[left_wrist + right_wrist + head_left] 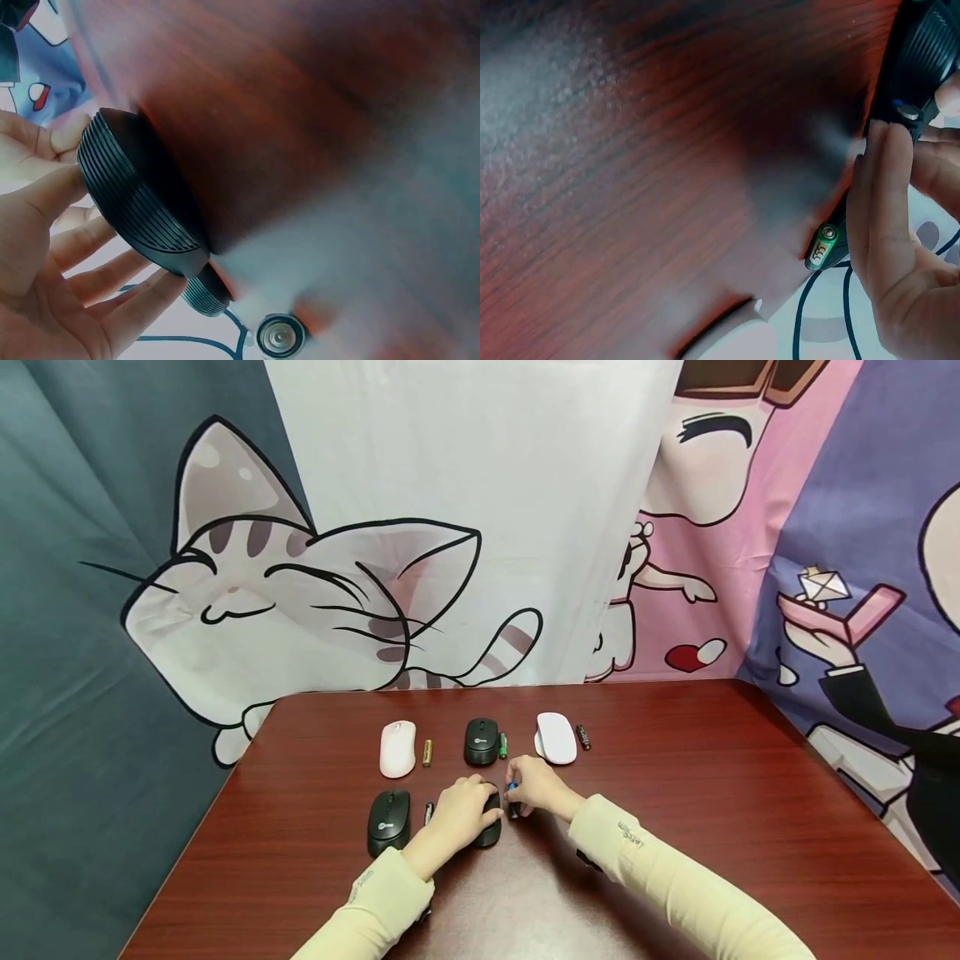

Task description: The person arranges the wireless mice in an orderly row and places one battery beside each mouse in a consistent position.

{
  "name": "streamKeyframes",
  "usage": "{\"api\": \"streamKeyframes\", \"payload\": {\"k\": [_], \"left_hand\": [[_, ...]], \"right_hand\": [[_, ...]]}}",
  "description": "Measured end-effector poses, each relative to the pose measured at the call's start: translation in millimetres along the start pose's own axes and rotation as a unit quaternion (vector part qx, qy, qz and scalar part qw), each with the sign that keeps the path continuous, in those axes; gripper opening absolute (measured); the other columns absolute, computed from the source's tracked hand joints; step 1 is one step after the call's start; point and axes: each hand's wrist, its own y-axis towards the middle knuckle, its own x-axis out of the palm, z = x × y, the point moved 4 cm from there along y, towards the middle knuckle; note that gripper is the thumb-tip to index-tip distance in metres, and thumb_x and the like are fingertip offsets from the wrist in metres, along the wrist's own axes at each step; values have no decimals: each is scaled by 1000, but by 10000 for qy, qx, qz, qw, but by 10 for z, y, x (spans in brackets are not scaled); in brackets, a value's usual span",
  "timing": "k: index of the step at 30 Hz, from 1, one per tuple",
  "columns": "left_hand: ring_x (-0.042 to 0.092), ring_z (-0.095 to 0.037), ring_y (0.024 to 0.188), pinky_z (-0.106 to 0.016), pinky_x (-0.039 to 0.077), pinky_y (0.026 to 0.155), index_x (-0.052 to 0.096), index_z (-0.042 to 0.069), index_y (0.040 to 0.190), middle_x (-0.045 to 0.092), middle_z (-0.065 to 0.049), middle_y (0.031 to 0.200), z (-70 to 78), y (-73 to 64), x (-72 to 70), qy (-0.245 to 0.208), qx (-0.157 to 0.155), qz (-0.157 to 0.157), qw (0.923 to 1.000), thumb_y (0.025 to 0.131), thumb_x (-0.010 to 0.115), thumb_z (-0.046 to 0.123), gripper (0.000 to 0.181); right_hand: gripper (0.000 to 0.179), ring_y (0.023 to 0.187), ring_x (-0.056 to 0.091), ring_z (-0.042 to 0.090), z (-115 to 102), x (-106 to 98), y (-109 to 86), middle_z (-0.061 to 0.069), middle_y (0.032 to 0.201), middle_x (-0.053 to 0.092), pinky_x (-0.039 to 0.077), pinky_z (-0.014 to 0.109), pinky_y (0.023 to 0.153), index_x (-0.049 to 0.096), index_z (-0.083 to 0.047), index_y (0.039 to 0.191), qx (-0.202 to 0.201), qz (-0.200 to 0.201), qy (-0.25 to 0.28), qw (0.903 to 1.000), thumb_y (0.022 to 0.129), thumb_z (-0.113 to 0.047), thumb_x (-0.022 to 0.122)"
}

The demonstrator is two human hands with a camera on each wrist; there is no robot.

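Near the middle of the table, my left hand (457, 810) grips a black computer mouse (491, 828) by its sides. The left wrist view shows the ribbed side of this mouse (139, 199) between thumb and fingers. Just right of it, my right hand (538, 787) pinches a blue and black battery (513, 810), which stands beside the mouse. The right wrist view has the battery's silvery end (907, 111) above the fingertips, close to the mouse (934, 45). Much of the battery is hidden by the fingers.
Behind the hands lie a white mouse (397, 749) with a gold battery (427, 752), a black mouse (481, 742) with a green battery (503, 745), and another white mouse (556, 738) with a dark battery (583, 737). Another black mouse (388, 822) and a battery (429, 812) lie left.
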Motion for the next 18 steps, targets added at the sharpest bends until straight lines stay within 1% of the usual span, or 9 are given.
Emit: {"api": "streamKeyframes", "payload": {"k": [3, 6, 9, 14, 18], "left_hand": [[62, -25, 88, -40, 52, 64, 70, 9, 102, 64, -7, 98, 2, -2, 2, 25, 29, 32, 10000, 82, 71, 31, 29], [62, -25, 86, -39, 51, 62, 70, 9, 99, 64, -7, 96, 6, -10, 5, 55, 54, 70, 9999, 82, 71, 31, 28], [62, -25, 86, -39, 51, 62, 70, 9, 99, 64, -7, 97, 7, -13, 11, 60, 62, 68, 9999, 82, 71, 31, 28], [62, -25, 86, -39, 52, 62, 70, 10, 100, 64, -6, 97, -2, 4, 15, 13, -8, 54, 10000, 82, 71, 31, 28], [62, -25, 86, -39, 52, 63, 70, 10, 102, 64, -7, 96, -11, 9, 13, 5, -60, 36, 10000, 82, 71, 32, 30]], "right_hand": [[13, 43, 61, 18, 21, 41, 0, 7, 62, 58, 51, 27, 44, 58, 1, 78, 78, -54, -225, 9997, 75, 5, 70], [13, 43, 62, 20, 26, 77, -13, 6, 61, 57, 50, 25, 45, 59, -1, 77, 23, -82, -507, 9987, 74, 4, 71], [13, 44, 63, 20, 17, 93, -29, 5, 60, 58, 49, 25, 47, 60, -2, 76, 0, -19, -757, 9971, 74, 2, 72], [13, 45, 64, 20, -6, 95, -34, 6, 64, 60, 50, 25, 50, 60, -3, 74, 31, 60, -948, 9955, 73, 1, 72], [13, 47, 63, 20, -18, 103, -25, 6, 66, 59, 49, 26, 52, 60, -2, 75, -11, 10, -1021, 9948, 72, 1, 72]]}}
